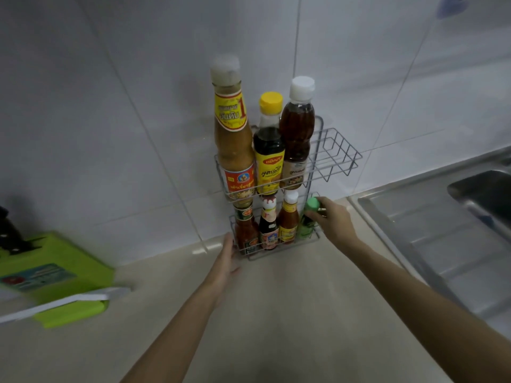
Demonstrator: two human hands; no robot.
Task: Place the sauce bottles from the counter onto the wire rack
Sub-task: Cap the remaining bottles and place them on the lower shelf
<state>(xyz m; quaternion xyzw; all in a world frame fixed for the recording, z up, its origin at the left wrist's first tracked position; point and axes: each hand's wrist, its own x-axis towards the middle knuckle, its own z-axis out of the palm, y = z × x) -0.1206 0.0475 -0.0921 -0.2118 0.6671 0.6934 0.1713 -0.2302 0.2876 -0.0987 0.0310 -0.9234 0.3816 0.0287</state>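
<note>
A two-tier wire rack (336, 158) stands on the counter against the tiled wall. Its upper shelf holds three tall bottles: a tan sauce bottle (233, 139), a dark bottle with a yellow cap (268, 150) and a brown bottle with a white cap (297, 136). Three small bottles (269, 225) fill the lower shelf. At that shelf's right end stands a green bottle (308, 221), and my right hand (331, 219) is shut on its neck below the cap. My left hand (228, 255) rests open against the rack's lower left corner.
A green box (52, 275) with a white strip lies on the counter at the left, with a dark object behind it. A steel sink (442, 230) with a drainboard lies to the right. The beige counter (276, 313) stretches in front of the rack.
</note>
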